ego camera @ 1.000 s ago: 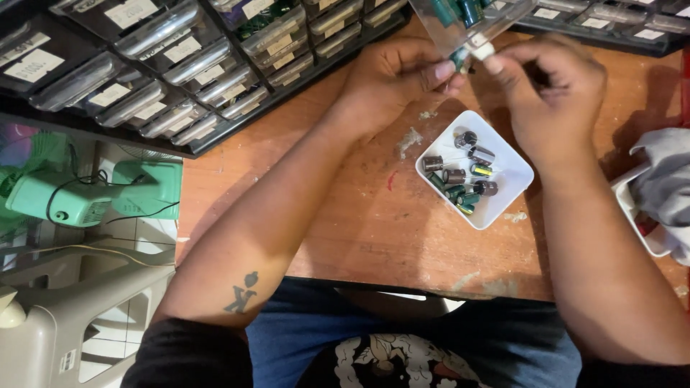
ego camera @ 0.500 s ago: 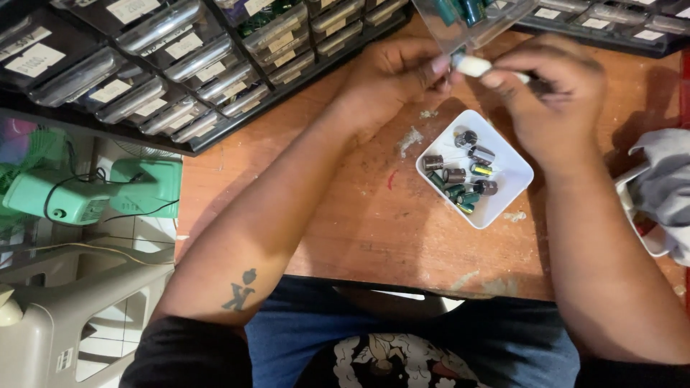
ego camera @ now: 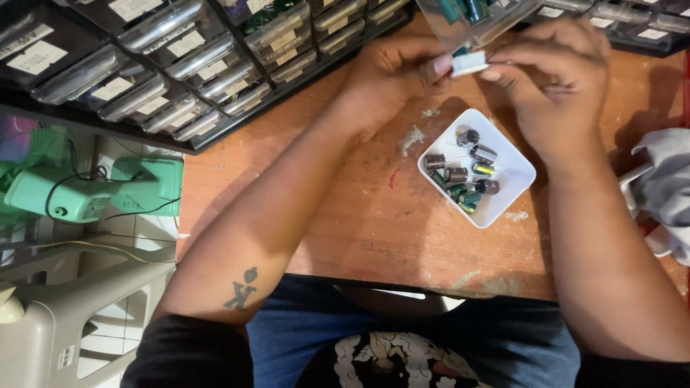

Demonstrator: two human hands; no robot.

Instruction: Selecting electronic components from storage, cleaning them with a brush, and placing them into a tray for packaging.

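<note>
Together, both hands' fingers point(ego camera: 431, 68) pinch a small white piece point(ego camera: 468, 63) above the white dish point(ego camera: 514, 176) of capacitors point(ego camera: 460, 176).

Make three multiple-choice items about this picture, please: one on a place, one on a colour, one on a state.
1. Where does the square tray stand?
A. on the wooden table
B. on the floor
C. inside a drawer

2. What colour is the tray?
A. black
B. white
C. red

3. How is the small white piece held?
A. lying loose in the tray
B. between both hands
C. by one hand only

Answers: 1 A, wood shows all round it. 2 B, its rim is white. 3 B, left hand and right hand pinch it together.
</note>
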